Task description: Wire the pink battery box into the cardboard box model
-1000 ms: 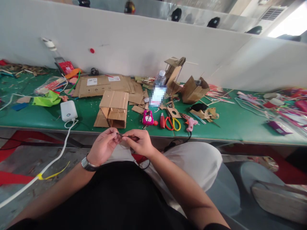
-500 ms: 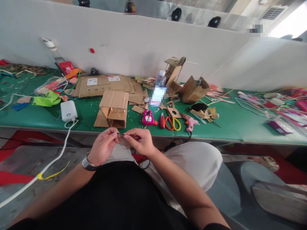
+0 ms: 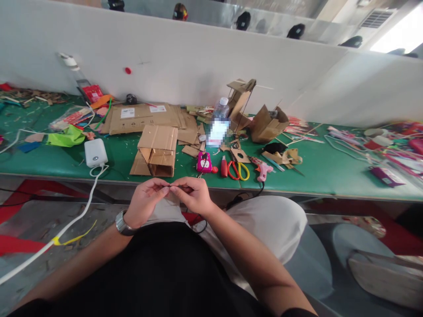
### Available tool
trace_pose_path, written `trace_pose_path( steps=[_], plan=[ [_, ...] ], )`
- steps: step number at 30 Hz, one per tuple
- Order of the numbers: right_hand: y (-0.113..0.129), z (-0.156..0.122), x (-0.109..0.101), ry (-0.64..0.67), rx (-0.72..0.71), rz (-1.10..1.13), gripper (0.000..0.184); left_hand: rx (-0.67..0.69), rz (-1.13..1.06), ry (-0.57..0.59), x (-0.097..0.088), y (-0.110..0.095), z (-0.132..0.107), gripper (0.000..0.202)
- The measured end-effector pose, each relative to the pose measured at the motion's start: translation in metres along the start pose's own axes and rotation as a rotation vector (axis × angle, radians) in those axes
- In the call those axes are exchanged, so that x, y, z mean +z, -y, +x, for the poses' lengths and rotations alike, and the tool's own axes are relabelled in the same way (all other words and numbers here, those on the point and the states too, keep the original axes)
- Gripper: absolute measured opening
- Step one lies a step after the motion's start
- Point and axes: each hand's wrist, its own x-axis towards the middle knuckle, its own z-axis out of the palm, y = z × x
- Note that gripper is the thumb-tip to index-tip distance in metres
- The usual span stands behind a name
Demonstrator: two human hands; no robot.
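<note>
Over my lap, at the table's front edge, my left hand [image 3: 147, 199] and my right hand [image 3: 192, 193] meet with their thumbs and fingers pinched. Between them is a thin dark strand [image 3: 169, 186], mostly hidden by the fingers; whether it is a cord or a wire I cannot tell. Just beyond my hands stands a small cardboard box structure [image 3: 157, 147] with an open front. To its right lie a pink gadget [image 3: 204, 163] with a white face pattern, a red-handled tool [image 3: 224, 167] and scissors [image 3: 238, 171] with red and yellow handles.
A pink glue gun [image 3: 263, 170] rests near the front edge. A white power bank [image 3: 95, 152] with a cable is at left. Behind are flat cardboard [image 3: 142, 121], a lit phone [image 3: 218, 132], a water bottle [image 3: 222, 108] and a cardboard holder [image 3: 269, 123].
My left hand has moved slightly right, so its fingertips now touch or nearly touch those of my right hand. Less of the dark strand shows between them.
</note>
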Motion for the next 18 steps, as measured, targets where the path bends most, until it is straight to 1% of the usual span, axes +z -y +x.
trace_pose_path(
  steps=[5, 10, 18],
  plan=[
    [0.001, 0.001, -0.002, -0.013, 0.001, -0.035, 0.029, 0.016, 0.045, -0.016, -0.001, -0.005, 0.001, 0.026],
    [0.005, 0.002, -0.006, -0.042, -0.007, -0.078, 0.026, 0.042, 0.142, -0.029, 0.000, -0.010, 0.002, 0.027],
    [0.007, 0.004, -0.010, -0.035, -0.004, -0.114, 0.023, 0.174, 0.431, -0.043, 0.000, -0.018, -0.001, 0.023]
  ],
)
